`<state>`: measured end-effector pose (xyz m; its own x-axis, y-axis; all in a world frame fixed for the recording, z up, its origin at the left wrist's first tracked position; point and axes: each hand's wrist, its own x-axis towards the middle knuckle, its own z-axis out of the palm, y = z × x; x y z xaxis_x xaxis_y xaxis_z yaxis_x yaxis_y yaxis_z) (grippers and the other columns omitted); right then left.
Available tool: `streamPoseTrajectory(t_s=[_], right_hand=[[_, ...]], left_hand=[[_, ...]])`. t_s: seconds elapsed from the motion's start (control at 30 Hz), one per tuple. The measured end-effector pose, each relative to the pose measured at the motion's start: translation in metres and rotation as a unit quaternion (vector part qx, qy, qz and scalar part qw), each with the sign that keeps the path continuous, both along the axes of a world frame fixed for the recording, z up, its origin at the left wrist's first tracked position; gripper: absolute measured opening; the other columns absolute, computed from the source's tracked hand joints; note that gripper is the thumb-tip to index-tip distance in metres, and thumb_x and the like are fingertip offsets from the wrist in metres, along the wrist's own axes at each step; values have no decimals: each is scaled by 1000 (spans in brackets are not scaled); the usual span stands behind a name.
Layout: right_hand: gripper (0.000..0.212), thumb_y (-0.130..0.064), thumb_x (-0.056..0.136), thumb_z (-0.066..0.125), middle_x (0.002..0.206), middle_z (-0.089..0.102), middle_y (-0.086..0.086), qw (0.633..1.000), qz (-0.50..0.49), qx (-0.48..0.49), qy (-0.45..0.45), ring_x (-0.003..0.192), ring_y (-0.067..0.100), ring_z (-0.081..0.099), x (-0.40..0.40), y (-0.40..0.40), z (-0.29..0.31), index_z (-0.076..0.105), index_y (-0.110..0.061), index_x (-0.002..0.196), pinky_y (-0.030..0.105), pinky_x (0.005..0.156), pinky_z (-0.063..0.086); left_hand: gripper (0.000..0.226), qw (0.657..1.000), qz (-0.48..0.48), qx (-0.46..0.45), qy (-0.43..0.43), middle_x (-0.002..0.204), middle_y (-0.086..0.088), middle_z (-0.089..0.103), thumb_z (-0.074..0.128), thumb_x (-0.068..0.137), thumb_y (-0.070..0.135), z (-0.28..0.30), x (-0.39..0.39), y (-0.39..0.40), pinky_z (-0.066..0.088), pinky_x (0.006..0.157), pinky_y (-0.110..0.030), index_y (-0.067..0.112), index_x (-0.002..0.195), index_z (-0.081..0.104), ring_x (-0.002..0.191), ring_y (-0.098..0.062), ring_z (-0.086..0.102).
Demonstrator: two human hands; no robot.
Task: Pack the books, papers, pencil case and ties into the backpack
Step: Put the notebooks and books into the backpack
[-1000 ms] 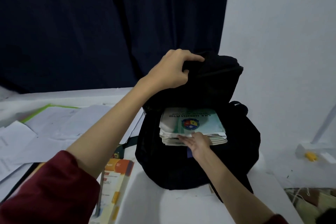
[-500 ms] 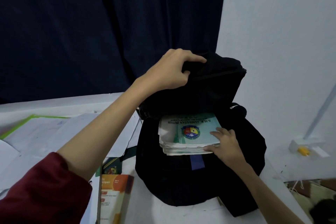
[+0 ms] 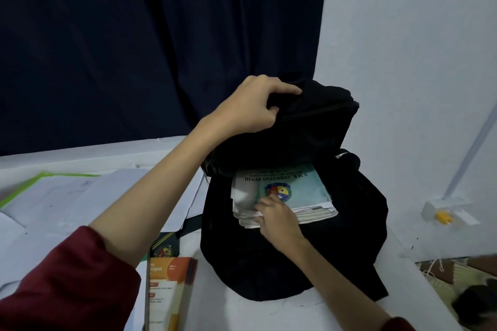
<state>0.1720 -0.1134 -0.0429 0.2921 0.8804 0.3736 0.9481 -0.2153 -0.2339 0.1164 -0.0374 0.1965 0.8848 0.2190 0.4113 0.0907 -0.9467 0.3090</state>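
The person stands over a black backpack (image 3: pixel 293 258) on the white surface (image 3: pixel 236 312), with the left hand (image 3: pixel 252 107) curled round the top flap, gripping the fabric and holding the mouth wide. The right hand (image 3: pixel 277 215) rests on the near edge of a stack of books (image 3: pixel 298 193) that sits half inside the opening, the pale green cover with a round crest facing up; its fingers bend over the left part of that edge, pinching or pressing it, though I cannot tell how firm the hold is.

The step in hand looks like seating the stack deeper. To do it well, I would keep the flap lifted high so the zip edge does not snag the covers, and push along the whole near edge instead of at one corner, since the loose sheets in the stack look ready to fan out or buckle. Squaring them first would help.

The stack lies directly under and ahead of the right hand, touching it, and just below the left hand's flap. More is left outside: loose papers (image 3: pixel 70 196) spread to the left, an orange book (image 3: pixel 169 290) near the bag's base, and a dark green item (image 3: pixel 164 246) beside it that I cannot identify.
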Motion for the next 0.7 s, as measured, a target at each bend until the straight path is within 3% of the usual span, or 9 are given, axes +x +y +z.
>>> streamPoseTrajectory(t_s=[0.07,0.2,0.27,0.33,0.43,0.5,0.57,0.7], right_hand=[[23,-11,75,76,98,70,6,999,-6,36,13,101,27,60,0,3,-5,73,-5,97,33,88,52],[31,-31,83,68,107,68,3,996,-27,57,70,107,22,57,8,-12,4,72,-10,105,36,93,48],[31,-36,81,63,87,71,4,983,-32,172,52,85,23,63,7,-27,22,75,-8,87,36,75,54],[27,-27,84,61,74,67,5,937,-38,348,18,70,22,58,8,-44,44,72,-4,76,32,66,50],[16,-12,87,60,79,63,9,885,-58,461,11,75,21,52,11,-62,84,68,0,81,30,69,44],[17,-14,86,58,87,62,10,889,-65,451,33,84,21,49,15,-57,95,67,0,90,30,75,43],[22,-21,85,55,94,61,9,916,-74,393,32,90,22,48,13,-43,90,66,-4,94,33,77,42],[27,-28,81,48,95,62,4,952,-85,292,-25,90,20,45,-2,-13,66,68,-11,86,40,72,40]], left_hand=[[53,1000,8,-5,-1,110,15,56,54,86,-2,-1,-5,3,34,98,-18,31,128,59,119,-11,49],[52,999,16,-26,-9,113,13,58,55,86,-3,-8,-13,6,32,97,-13,28,128,59,118,-9,50],[51,999,19,-46,-14,108,15,57,55,85,-3,-20,-16,8,34,96,-11,26,127,60,113,-7,51],[50,997,27,-74,-25,113,10,62,57,84,-4,-37,-19,11,34,93,-6,24,125,62,112,-7,54],[50,989,52,-137,-18,124,3,63,58,82,-6,-74,-27,15,38,99,-12,23,123,64,116,-10,55],[50,977,66,-203,-6,126,4,62,58,82,-6,-102,-38,15,39,105,-22,23,121,65,120,-8,53],[45,954,78,-288,-4,124,5,62,60,83,-5,-128,-56,14,41,104,-24,22,119,66,119,-7,53],[32,892,129,-433,17,104,5,64,59,90,2,-162,-109,14,53,69,-19,21,116,65,89,-5,62]])
